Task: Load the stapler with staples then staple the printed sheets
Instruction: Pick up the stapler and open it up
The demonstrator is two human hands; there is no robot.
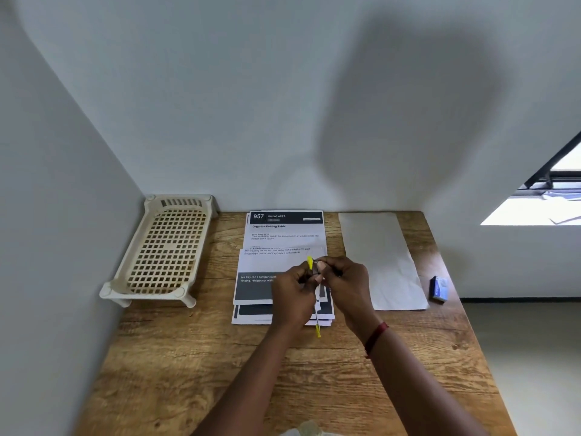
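Right now the loading step looks about half done. The left hand [294,294] and the right hand [345,281] are both over the printed sheets [283,237], and they hold the small stapler [315,269] between them. The grip of each hand is curled in tight, and the fingers pinch the stapler from both sides. The stapler seems to be open. A yellow tip sticks up at the top, and a long thin strip [318,313] with a yellow end hangs down from it. I cannot tell if any staples are inside yet. The little blue box [439,288] near the right edge of the surface [220,357] may hold the staples. It sits well apart from the hands.

I think the stapling is not done yet. The sheets lie in a loose pile, slid a bit apart, so they do not look joined.

The surface is brown wood with dark lines in it. The sheets are thin, flat and white, with black and grey blocks of print. Beside them lies a plain white paper [380,262], a bit wrinkled. At the left stands a cream plastic rack [163,250] on short legs, full of square holes.
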